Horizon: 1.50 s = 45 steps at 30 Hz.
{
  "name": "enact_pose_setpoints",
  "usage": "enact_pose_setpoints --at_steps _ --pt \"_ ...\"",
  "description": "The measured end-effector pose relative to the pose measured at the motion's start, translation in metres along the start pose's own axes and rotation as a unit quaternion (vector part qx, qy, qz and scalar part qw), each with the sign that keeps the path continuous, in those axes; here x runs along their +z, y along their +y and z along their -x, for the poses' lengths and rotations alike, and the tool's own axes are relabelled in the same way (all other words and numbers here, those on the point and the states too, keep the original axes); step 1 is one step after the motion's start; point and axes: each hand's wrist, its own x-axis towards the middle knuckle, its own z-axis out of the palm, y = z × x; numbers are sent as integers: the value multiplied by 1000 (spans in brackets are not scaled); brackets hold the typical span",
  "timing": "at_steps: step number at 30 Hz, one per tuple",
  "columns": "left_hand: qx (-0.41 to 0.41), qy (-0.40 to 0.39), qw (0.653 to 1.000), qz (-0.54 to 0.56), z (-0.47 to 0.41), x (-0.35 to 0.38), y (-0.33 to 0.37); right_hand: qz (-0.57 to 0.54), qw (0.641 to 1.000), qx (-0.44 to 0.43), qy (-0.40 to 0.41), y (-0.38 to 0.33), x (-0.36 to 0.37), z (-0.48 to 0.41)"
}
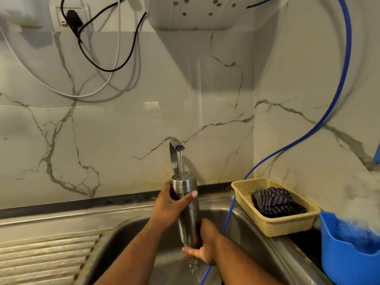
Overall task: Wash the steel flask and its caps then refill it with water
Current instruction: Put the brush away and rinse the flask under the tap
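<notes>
Over the steel sink (123, 229), steel flask (188, 221) near upright beneath the running tap (174, 153), stream striking its top, left hand (170, 204) gripping the upper body, right hand (205, 247) cupping and holding the base, water dripping below.

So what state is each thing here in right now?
Tap: running.
Steel flask: beneath it, lettering upside down, gripped by left hand and right hand.
Basket: holds a crumpled striped cloth.
Plug: plugged in.
</notes>
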Motion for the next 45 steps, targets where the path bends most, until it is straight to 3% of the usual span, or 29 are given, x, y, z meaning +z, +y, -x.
enact_pose_setpoints --at_steps 3,7,10,12,15,17,19,21,23,26,28,35,39,42,45 --pt "8 16 1000 -7 -2 -2 1 4 999 -34 -15 1 3 -3" --pt "-52 52 997 -33 9 -1 0 81 997 13 -6 7 8 8" --pt "-18 102 994 45 11 -15 18 14 994 -92 -57 -1 14 14" --pt "5 116 988 98 19 -23 30 -36 992 -102 -63 -6 18 20" --pt "-21 99 990 94 44 -33 21 -90 989 -31 -115 -3 16 27" --pt "-38 56 997 24 56 -57 6 -108 986 -48 -118 -3 14 26" --pt "-73 -40 995 -52 66 -92 -4 -104 986 -99 -80 -6 18 25" --pt "-114 -130 981 -89 79 -120 -16 -71 987 -145 -23 -11 25 27" --pt "-154 -173 964 -130 93 -128 -27 -7 983 -183 11 -10 26 31" --pt "-162 -233 911 -300 99 -130 -39 104 972 -213 2 3 40 42" --pt "-160 -255 893 -335 96 -117 -36 146 959 -243 -7 6 38 46" --pt "-146 -229 922 -277 84 -99 -49 276 876 -394 40 0 48 54" --pt "-125 -210 920 -307 89 -100 -43 337 878 -335 65 21 37 44" --pt "-119 -185 926 -306 89 -101 -40 341 857 -380 77 7 39 47" --pt "-105 -170 929 -311 90 -100 -38 323 871 -362 75 7 37 42"
